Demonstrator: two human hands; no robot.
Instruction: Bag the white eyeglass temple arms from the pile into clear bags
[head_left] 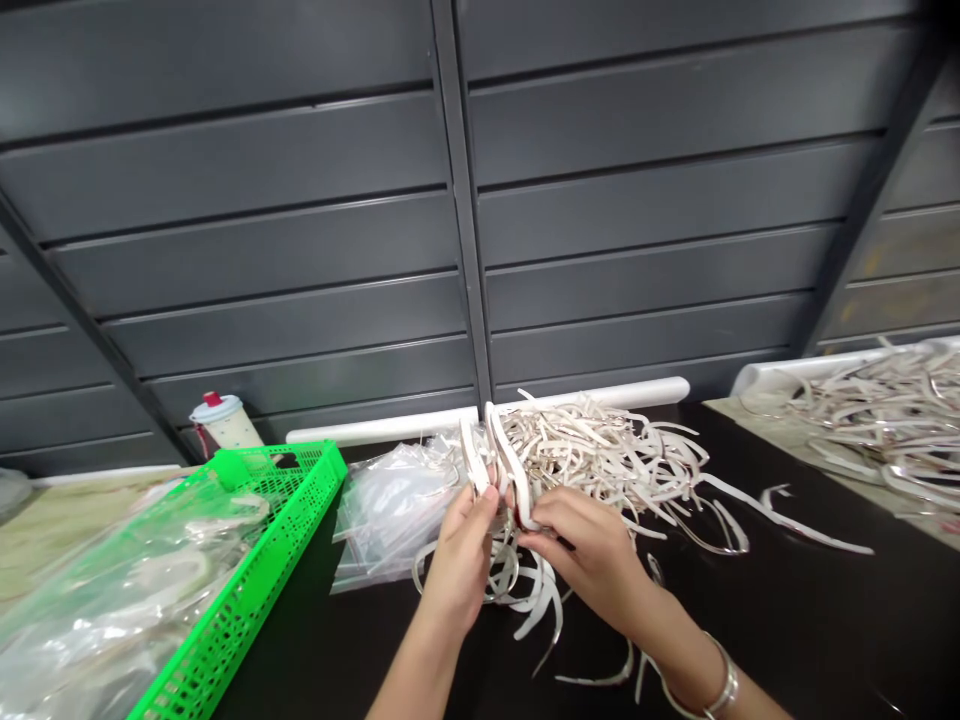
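In the head view my left hand (463,550) pinches a curved white strip (473,456) between thumb and fingers, holding it upright. My right hand (577,540) grips the lower end of a second white strip (510,465) with a brownish edge, which stands raised close beside the first. Whether the two strips are joined is hidden by my fingers. Just behind and to the right of my hands lies a tangled pile of similar strips (600,445). Left of my left hand is a stack of clear plastic bags (394,505).
A bright green basket (251,590) at the left holds filled clear bags (142,590). Behind it stands a pale bottle (229,422) with a red top. White rolls (382,427) lie along the grey panel wall (300,240). Another strip heap (911,420) is at the right on the black table (810,620).
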